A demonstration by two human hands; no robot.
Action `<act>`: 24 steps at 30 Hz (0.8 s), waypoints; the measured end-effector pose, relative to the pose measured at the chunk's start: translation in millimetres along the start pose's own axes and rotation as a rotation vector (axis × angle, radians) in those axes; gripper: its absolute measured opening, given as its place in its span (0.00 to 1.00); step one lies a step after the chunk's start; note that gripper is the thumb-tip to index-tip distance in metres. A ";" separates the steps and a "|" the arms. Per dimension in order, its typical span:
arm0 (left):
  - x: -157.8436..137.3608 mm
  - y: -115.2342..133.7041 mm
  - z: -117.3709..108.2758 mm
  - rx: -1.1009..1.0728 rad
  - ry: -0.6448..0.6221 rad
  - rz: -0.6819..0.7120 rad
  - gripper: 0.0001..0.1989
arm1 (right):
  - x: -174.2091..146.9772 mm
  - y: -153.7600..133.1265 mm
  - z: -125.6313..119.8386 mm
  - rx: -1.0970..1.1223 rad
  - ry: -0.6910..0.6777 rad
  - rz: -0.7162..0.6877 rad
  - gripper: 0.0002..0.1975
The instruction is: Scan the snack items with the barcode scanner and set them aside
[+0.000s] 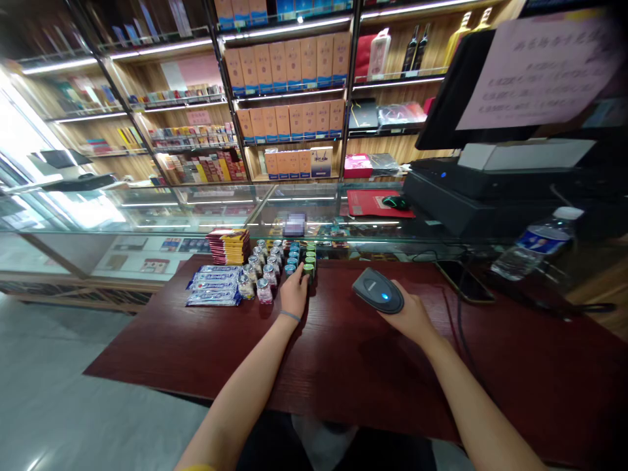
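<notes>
My left hand (294, 296) is at the front of two short rows of small containers, with blue-topped cans (293, 256) and green-topped cans (309, 256). Its fingers are closed around the front of the green row, partly hiding what they grip. My right hand (412, 314) is wrapped round a dark grey barcode scanner (375, 291) with a lit blue light, held above the table. Left of the cans stand rows of small clear jars (264, 291) with silvery lids. Beside them lie blue-and-white packets (214, 286) and a stack of red-and-yellow packets (229, 247).
The dark red wooden table (333, 353) meets a glass display counter (220, 203). On the right are a phone (466, 281), cables, a water bottle (534, 245) and a monitor (456, 85). A mouse (395, 203) rests on a red mat (366, 204). Stocked shelves stand behind.
</notes>
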State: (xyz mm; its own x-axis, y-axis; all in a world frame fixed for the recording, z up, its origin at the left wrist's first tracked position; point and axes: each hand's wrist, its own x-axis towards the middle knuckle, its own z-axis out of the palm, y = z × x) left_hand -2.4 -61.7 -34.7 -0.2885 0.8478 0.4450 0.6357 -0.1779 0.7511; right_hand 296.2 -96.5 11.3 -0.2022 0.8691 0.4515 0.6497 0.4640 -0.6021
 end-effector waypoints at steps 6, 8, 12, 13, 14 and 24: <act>-1.9 -1.8 -0.1 0.017 0.007 0.039 0.24 | 0.9 1.6 0.9 -0.007 0.014 -0.019 0.16; -3.1 -1.6 -0.9 -0.012 0.027 0.072 0.23 | 0.8 2.3 1.0 -0.004 0.013 -0.018 0.16; -5.9 3.4 -8.2 -0.072 0.130 0.212 0.21 | 0.9 2.0 0.7 0.004 0.006 -0.012 0.17; -6.7 5.8 -11.3 -0.084 0.165 0.259 0.20 | 1.1 1.6 0.7 0.002 0.006 -0.006 0.18; -7.6 8.6 -14.5 -0.096 0.190 0.308 0.19 | 1.5 1.2 0.6 -0.001 0.006 0.000 0.18; -36.6 43.3 -12.1 -0.028 -0.167 0.838 0.13 | 3.4 16.6 -7.0 -0.120 0.128 0.095 0.16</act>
State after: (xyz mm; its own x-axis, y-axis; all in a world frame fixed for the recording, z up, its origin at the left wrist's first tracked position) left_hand 27.1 -106.5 -12.6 0.3795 0.4932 0.7828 0.5735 -0.7893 0.2193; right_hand 311.4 -87.1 7.5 -0.0460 0.8753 0.4814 0.7457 0.3507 -0.5665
